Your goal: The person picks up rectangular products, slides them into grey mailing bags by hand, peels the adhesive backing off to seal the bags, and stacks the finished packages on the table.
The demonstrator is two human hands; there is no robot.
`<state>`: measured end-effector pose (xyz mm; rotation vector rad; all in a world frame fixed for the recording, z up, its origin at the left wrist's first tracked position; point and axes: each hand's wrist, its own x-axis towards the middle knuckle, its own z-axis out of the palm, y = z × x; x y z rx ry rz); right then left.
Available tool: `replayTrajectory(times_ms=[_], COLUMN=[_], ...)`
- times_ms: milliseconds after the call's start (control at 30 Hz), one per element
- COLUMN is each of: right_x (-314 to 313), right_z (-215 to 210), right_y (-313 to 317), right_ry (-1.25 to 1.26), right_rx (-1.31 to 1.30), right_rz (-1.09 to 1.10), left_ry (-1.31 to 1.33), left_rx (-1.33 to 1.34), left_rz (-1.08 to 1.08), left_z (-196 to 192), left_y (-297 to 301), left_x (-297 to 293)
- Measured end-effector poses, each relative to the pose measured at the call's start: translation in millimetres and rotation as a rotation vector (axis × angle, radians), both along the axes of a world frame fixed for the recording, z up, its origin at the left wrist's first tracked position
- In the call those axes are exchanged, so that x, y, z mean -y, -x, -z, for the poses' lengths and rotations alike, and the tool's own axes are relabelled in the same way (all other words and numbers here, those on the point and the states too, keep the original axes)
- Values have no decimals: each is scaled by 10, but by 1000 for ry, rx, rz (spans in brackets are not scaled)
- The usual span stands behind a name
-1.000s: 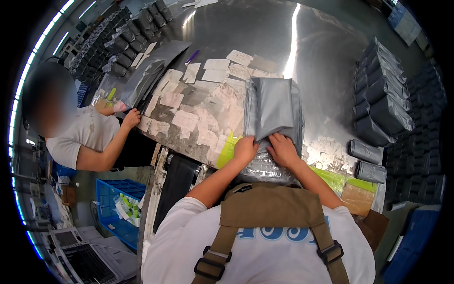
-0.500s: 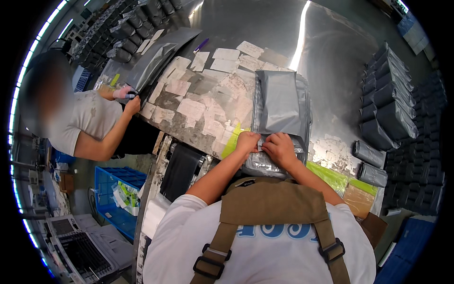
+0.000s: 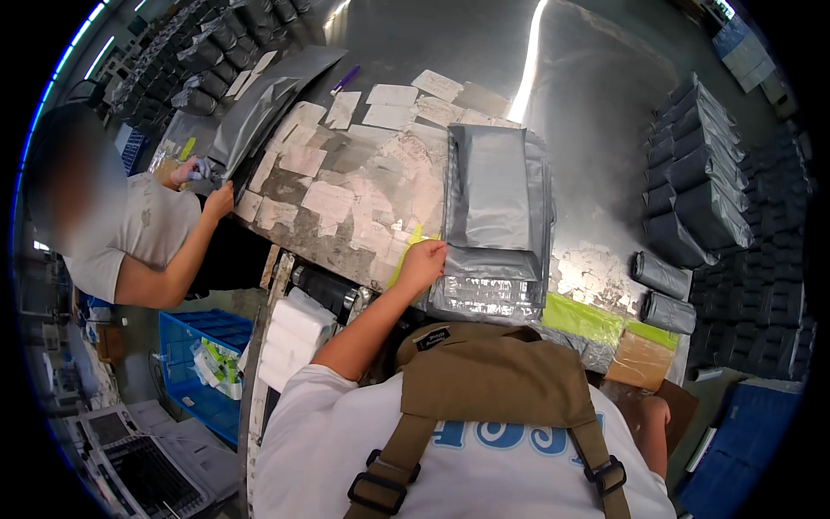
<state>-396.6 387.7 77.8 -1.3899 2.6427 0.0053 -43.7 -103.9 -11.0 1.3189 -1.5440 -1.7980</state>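
Note:
A stack of flat grey plastic mailing bags (image 3: 491,186) lies on the metal table in front of me. The top bag's near end is folded over into a dark flap (image 3: 488,262), with clear, printed plastic showing below it. My left hand (image 3: 424,264) is closed at the left edge of this flap, fingertips pinched on the bag. My right arm (image 3: 650,426) is bent down at my right side; its hand is hidden. Two rolled grey bags (image 3: 664,275) lie to the right of the stack.
Standing grey parcels (image 3: 696,177) line the table's right side. Paper labels (image 3: 328,203) and a purple pen (image 3: 345,79) lie left of the stack. At far left a co-worker (image 3: 156,233) handles a grey bag. A blue crate (image 3: 203,406) stands below the table edge.
My right hand has left the bag and drawn back to my right side, out of sight. My left hand stays at the flap's left edge. The flap now lies flatter across the bag.

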Motion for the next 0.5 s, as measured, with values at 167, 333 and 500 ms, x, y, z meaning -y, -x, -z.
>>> replayTrajectory(times_ms=[167,333,500], right_x=[1889,3421,3602], right_z=[-466,-87,79], right_y=[-447,-681,-453], right_ry=[276,387,459], right_rx=[-52,-2,291], right_rz=[-349,-1022,-977], left_ry=[1465,1588,1328], left_rx=[258,104,-69], left_rz=[467,738,626], left_z=[-316,-341,-187], left_y=[-268,-253,-156], left_x=[137,345,479])
